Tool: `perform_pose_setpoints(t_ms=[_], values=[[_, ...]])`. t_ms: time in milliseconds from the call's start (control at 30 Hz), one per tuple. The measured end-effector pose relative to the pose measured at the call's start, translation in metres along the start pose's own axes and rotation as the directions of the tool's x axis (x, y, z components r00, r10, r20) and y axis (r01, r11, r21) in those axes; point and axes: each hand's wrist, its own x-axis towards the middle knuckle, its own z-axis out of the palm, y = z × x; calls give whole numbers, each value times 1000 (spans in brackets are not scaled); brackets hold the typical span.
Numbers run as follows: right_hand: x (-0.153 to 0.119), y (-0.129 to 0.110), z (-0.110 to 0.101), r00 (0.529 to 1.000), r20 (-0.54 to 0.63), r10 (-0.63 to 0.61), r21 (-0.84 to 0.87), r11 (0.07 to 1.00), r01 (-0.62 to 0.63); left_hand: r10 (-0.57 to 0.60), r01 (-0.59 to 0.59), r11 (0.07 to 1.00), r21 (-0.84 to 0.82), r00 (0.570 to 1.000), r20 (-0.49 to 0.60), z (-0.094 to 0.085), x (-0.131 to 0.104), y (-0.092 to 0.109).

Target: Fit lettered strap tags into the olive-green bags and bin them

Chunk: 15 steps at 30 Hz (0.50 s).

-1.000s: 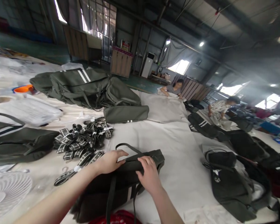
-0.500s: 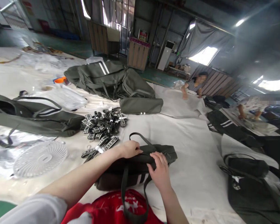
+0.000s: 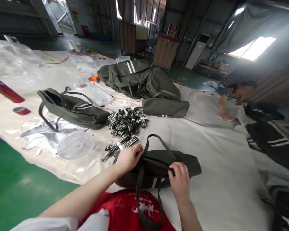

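Head view: dark green duffel bag (image 3: 159,168) lay lower center of frame on the pale tabletop (image 3: 219,150), mouth parted. Right hand (image 3: 180,179) had its grip clenched on the edge of the bag's mouth. Left hand (image 3: 128,158) was curled at the mouth's left end, near the base of the far handle (image 3: 156,135); couldn't tell whether its grip had fabric pinched. Far handle looped up; near handle (image 3: 148,224) hung over a red apron (image 3: 120,205), bottom center. Just left of the bag: lettered strap bundle (image 3: 120,146) with a white band, larger strap pile (image 3: 128,123) behind it. White fan grille (image 3: 76,145) and second dark green bag (image 3: 74,110), mouth gaping, sat left of center. Bag heap (image 3: 135,77) was upper center. Co-worker's hand (image 3: 225,116) rested on pale cloth at right.
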Motion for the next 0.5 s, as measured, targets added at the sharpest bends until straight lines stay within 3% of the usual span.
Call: perform_pose_setpoints(t_ms=[167, 267, 367, 500], values=[[7, -4, 4, 993, -35, -116, -11, 993, 116, -57, 50, 995, -83, 995, -77, -6, -16, -22], [15, -8, 3, 988, -25, -154, -6, 988, 154, -70, 67, 995, -78, 997, -36, -13, -16, -23], [24, -18, 0, 974, 101, -203, 15, 979, 203, -89, 90, 995, -44, 996, 27, -17, -13, -14], [29, -40, 4, 906, 351, -238, 53, 971, 235, -91, 92, 995, -43, 995, 29, -13, -11, -1]])
